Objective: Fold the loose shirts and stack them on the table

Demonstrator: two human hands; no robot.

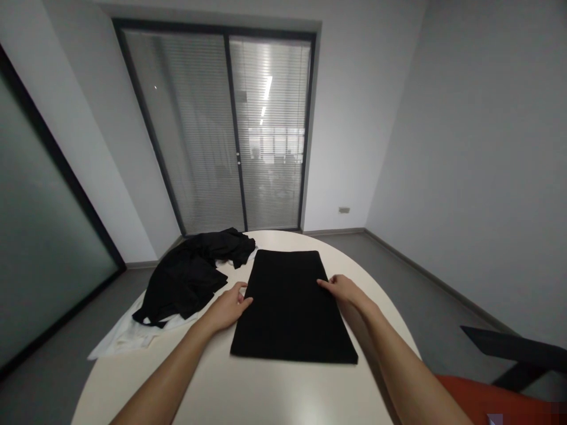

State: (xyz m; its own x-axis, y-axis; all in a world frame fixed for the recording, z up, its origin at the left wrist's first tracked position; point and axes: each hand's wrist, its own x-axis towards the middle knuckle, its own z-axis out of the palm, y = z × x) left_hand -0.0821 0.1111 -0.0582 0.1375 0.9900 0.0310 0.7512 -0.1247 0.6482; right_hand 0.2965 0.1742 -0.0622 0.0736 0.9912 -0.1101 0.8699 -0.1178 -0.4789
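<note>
A flat black rectangle (292, 313) with straight edges and some thickness lies in front of me; whether it is a board or neatly folded cloth I cannot make out. My left hand (229, 306) grips its left edge, thumb over the top and fingers curled at the side. On the opposite edge, my right hand (343, 288) has its thumb on the upper surface, the other fingers partly hidden beside the edge. To the left lies a crumpled heap of black clothing (186, 277), with white cloth (121, 336) showing beneath it.
Everything rests on a round cream-coloured table (266, 395). An orange-red chair seat (478, 395) with a black armrest (514, 348) stands at the lower right. Beyond the table is a dark-framed glass partition (195, 130) with blinds. White walls (478, 147) enclose the right side.
</note>
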